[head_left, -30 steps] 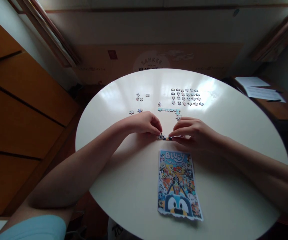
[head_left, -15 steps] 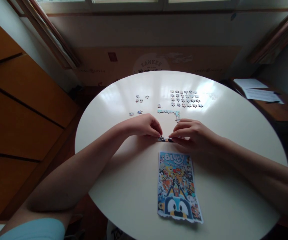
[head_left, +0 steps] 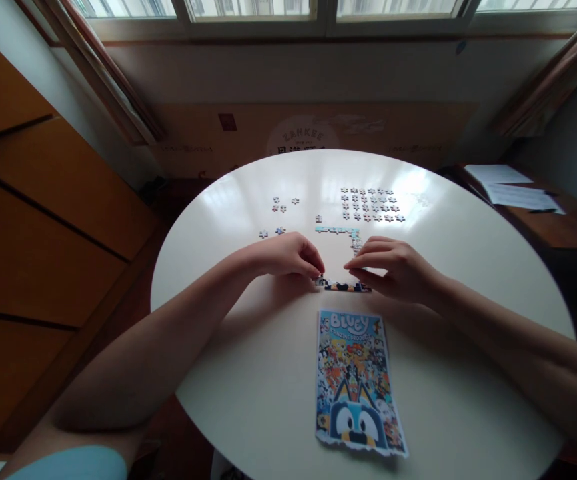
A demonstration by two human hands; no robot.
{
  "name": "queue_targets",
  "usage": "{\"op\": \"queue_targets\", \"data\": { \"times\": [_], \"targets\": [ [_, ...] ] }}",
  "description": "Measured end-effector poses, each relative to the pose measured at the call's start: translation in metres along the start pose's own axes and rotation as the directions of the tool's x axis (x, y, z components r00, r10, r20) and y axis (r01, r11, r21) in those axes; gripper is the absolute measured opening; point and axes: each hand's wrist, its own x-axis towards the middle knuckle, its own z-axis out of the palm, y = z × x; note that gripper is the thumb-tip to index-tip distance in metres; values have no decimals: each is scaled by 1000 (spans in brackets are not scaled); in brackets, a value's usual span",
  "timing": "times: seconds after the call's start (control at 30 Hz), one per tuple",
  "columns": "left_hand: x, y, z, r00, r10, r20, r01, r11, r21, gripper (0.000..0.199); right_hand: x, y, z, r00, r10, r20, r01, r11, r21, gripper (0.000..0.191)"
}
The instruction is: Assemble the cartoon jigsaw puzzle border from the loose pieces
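Observation:
My left hand [head_left: 295,257] pinches a small puzzle piece [head_left: 319,281] at the left end of the joined bottom strip [head_left: 344,287]. Just above the strip's right part is my right hand [head_left: 388,263], its thumb and fingers apart with nothing visible between them. A light blue top strip [head_left: 335,230] runs into a right-hand side strip [head_left: 355,241], whose lower part my right hand partly hides. One single piece [head_left: 319,219] lies above the top strip. Below the puzzle is the printed Bluey picture sheet [head_left: 353,383].
Rows of loose pieces [head_left: 372,205] lie at the back right of the round white table [head_left: 248,400]. Several more pieces [head_left: 279,209] are scattered at the back left. Papers [head_left: 518,193] rest on a brown side table at the right.
My right hand has lifted off the bottom strip and its fingers have parted, uncovering more of the strip. My left hand stays at the strip's left end. The view has tilted slightly up.

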Motion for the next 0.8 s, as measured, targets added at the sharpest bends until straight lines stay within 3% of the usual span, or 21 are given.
{"op": "queue_targets", "data": {
  "times": [0.1, 0.17, 0.2, 0.27, 0.3, 0.33, 0.37, 0.47, 0.53, 0.63, 0.8],
  "targets": [
    [-8, -1, -14, 991, -21, -133, 10, 997, -80, 22, -2, 6, -8, 990, 51, -134, -55, 998, -24, 12],
    [-14, -5, -28, 935, -29, -354, -26, 988, -149, 24, -4, 9, -13, 973, 99, -209, -108, 994, -32, 12],
    [-16, -9, -36, 874, -39, -484, -54, 983, -177, 25, -5, 10, -15, 965, 120, -235, -130, 991, -30, 12],
    [-20, -19, -51, 712, -68, -698, -98, 976, -194, 26, -7, 11, -16, 951, 158, -266, -170, 985, -23, 13],
    [-21, -24, -57, 644, -85, -760, -99, 976, -193, 26, -8, 12, -16, 946, 173, -274, -185, 982, -19, 13],
    [-22, -29, -61, 609, -106, -786, -84, 977, -197, 27, -8, 12, -16, 943, 182, -278, -194, 981, -15, 13],
    [-23, -33, -65, 621, -132, -773, -40, 979, -200, 26, -8, 13, -15, 943, 186, -277, -197, 980, -10, 13],
    [-26, -39, -68, 807, -210, -552, 158, 977, -141, 23, -8, 14, -13, 952, 176, -249, -180, 984, 6, 14],
    [-29, -39, -66, 891, -235, -389, 228, 971, -65, 23, -8, 15, -13, 956, 174, -235, -175, 984, 17, 15],
    [-32, -36, -63, 929, -232, -287, 244, 970, 5, 23, -7, 15, -14, 951, 197, -239, -197, 980, 27, 14],
    [-34, -35, -62, 920, -256, -296, 296, 950, 99, 18, -9, 16, -15, 946, 239, -220, -231, 971, 60, 15]
  ]
}}
